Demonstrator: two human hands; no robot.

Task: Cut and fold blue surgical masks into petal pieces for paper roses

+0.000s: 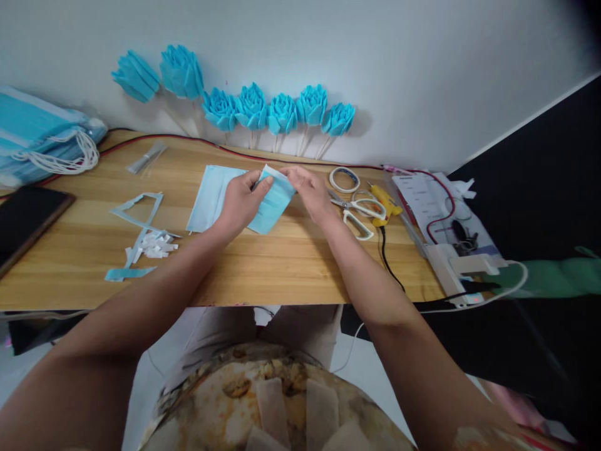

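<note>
A smooth wooden worktop [277,272] lies under one white-edged blue sheet [273,205]. Behind this sheet lean seven layered blue flowers [251,106]. The left hand [240,199] and the right hand [310,193], almost closed, pinch the sheet's upper part. Right of it lie one pair of scissors [350,205] and one round tape roll [332,180].

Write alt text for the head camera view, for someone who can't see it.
Two bare hands, left and right, hold a blue sheet with a white edge above a wooden desk. Behind, seven blue flowers on sticks line the wall. Scissors, tape and a yellow glue gun lie right; scraps and masks left.
</note>
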